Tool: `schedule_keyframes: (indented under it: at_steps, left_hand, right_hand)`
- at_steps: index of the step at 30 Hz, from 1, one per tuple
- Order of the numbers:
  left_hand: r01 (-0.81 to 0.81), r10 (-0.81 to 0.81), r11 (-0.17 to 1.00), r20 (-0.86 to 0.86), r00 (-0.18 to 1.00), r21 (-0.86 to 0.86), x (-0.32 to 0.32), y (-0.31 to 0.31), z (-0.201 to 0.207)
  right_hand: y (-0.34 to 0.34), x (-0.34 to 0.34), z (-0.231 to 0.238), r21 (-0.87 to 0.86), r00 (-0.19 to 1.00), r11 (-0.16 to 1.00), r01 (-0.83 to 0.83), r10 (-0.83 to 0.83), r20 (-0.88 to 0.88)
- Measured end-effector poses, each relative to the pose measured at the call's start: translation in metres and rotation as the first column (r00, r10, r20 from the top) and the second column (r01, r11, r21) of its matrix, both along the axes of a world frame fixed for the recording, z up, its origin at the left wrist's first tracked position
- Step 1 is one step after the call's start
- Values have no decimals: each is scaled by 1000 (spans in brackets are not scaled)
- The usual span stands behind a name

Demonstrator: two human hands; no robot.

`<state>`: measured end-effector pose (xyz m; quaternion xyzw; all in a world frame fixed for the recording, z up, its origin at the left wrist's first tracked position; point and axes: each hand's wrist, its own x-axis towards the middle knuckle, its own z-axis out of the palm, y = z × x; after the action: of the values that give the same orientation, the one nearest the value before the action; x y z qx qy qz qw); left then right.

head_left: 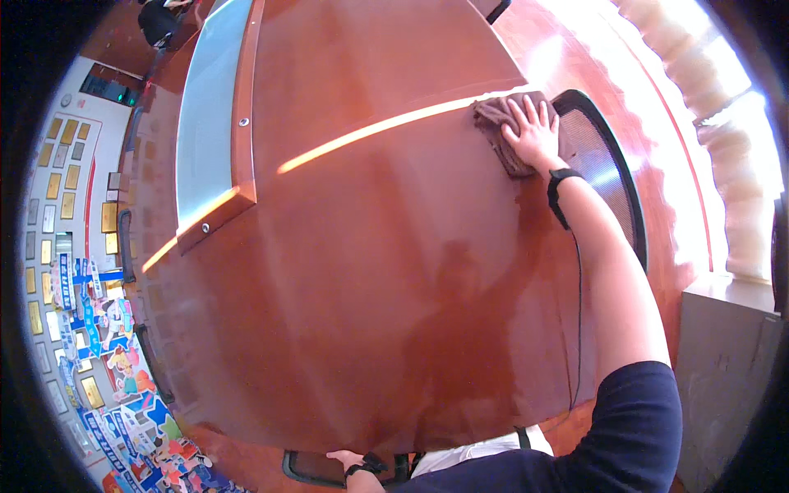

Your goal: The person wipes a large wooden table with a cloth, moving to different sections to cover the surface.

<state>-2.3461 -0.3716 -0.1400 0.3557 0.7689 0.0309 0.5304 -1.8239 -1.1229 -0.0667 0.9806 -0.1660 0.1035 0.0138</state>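
Observation:
My right hand (pixel 536 131) lies flat with its fingers spread on a folded brown cloth (pixel 511 158), pressing it against the tabletop near the right edge. The large reddish-brown glossy table (pixel 370 287) fills the middle of the view. At the bottom, my left hand (pixel 348 458) is beside the near table edge, by a black-framed chair (pixel 297 470). Its thumb side shows, but the other fingers are mostly hidden, so I cannot tell whether it grips anything. Both wrists have dark bands, and a thin cord hangs from the right one.
A black mesh chair (pixel 612 156) stands against the right edge. A raised wooden frame with a pale glass panel (pixel 215 99) runs along the table. At right is a grey cabinet (pixel 727 353); at left, plaques and colourful cutout signs (pixel 123 361). Another person (pixel 158 23) is far left.

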Motion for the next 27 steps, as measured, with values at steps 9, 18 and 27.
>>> schedule_keyframes:
  at_steps: [9,18,27]
  left_hand:
    - [-271,351,868,-130,927,416,14,-29,19]
    - [-330,444,807,-134,886,490,9,-19,-12]
    - [-31,-57,966,328,943,256,-2,-7,-51]
  right_hand:
    - [-46,101,4,-121,995,992,26,-37,-91]
    - [-53,75,13,-119,981,980,-159,170,90]
    - [124,-224,16,125,969,962,-245,248,-13]
